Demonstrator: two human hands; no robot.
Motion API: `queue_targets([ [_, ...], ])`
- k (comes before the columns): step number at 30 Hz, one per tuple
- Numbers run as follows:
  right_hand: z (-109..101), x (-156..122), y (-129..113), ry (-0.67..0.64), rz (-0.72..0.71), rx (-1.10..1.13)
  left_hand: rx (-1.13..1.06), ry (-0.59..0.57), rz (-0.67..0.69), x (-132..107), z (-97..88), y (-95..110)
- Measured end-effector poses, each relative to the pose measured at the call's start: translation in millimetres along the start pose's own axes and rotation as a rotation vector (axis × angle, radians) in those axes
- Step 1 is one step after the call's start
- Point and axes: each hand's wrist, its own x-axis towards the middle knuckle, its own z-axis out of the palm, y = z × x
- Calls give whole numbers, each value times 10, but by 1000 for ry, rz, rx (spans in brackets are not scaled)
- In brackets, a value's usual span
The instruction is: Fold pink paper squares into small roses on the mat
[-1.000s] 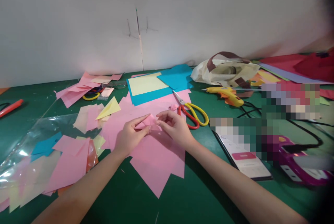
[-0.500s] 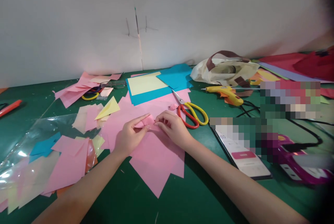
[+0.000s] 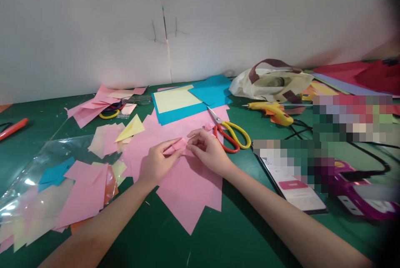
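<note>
A small folded piece of pink paper (image 3: 177,146) is pinched between the thumb and fingers of my left hand (image 3: 158,161). Thumb and fingertips of my right hand (image 3: 210,152) close on the right end of the same piece; the exact grip is partly hidden. Both hands hover low over several overlapping pink paper sheets (image 3: 190,195). Just beyond my right hand lie scissors (image 3: 231,134) with one red and one yellow handle, blades pointing away. A small crumpled pink paper piece (image 3: 208,126) rests beside their red handle.
Behind the sheets are blue paper (image 3: 215,88) and pale yellow paper (image 3: 176,99). A clear plastic bag (image 3: 28,182) with coloured paper lies left. On the right are a yellow glue gun (image 3: 271,110), a cream bag (image 3: 246,86), a phone (image 3: 308,200) and a purple power strip (image 3: 353,201) with black cables.
The folded pink paper is tilted slightly differently in my fingers. My right fingers have shifted a little and their curl has loosened. The whole view has moved slightly.
</note>
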Motion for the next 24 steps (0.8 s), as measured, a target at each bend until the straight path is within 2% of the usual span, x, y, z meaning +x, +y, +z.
queue_targets([
  [4, 3, -7, 4, -42, -4, -26, -15, -39, -28, -5, 0, 11],
  [11, -7, -13, -82, -53, 28, -50, -8, -30, -9, 2, -10, -23],
  [14, -7, -8, -73, -55, 54, -59, -68, -62, -30, 3, -8, -2],
  [18, -7, -4, -51, -45, 53, -55, -150, -101, -81, 3, -4, 28],
  [24, -12, -10, -67, 37, 32, -88, -113, -125, -39, 12, 1, 1],
])
